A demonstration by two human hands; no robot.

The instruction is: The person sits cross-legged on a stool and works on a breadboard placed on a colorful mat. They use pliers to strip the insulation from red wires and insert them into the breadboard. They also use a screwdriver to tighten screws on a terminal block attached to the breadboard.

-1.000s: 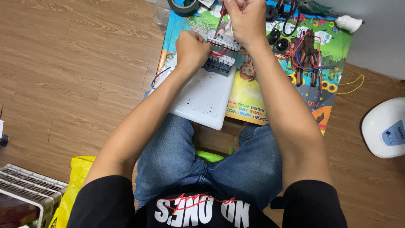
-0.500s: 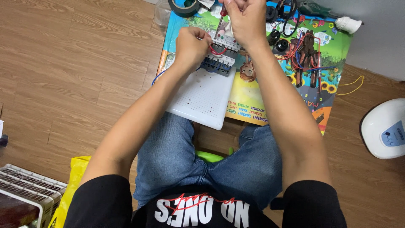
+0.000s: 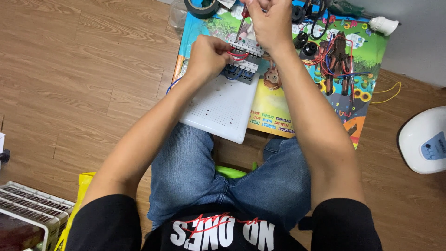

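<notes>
Two hands were busy on the white perforated board [image 3: 223, 109] that sat half on my knee, half on the colourful poster mat [image 3: 278, 111]. My left hand [image 3: 209, 56] was pinching a red wire [image 3: 237, 55] looped right at the row of circuit breakers [image 3: 242, 60] mounted on the board's far end. My right hand [image 3: 269, 21] was closed round a red-handled screwdriver [image 3: 241, 21] — tip down on the breakers' top. Further right, a tangle of wires and pliers [image 3: 337, 60] lay on the mat, and a white round-cornered device [image 3: 425, 139] sat on the floor.
</notes>
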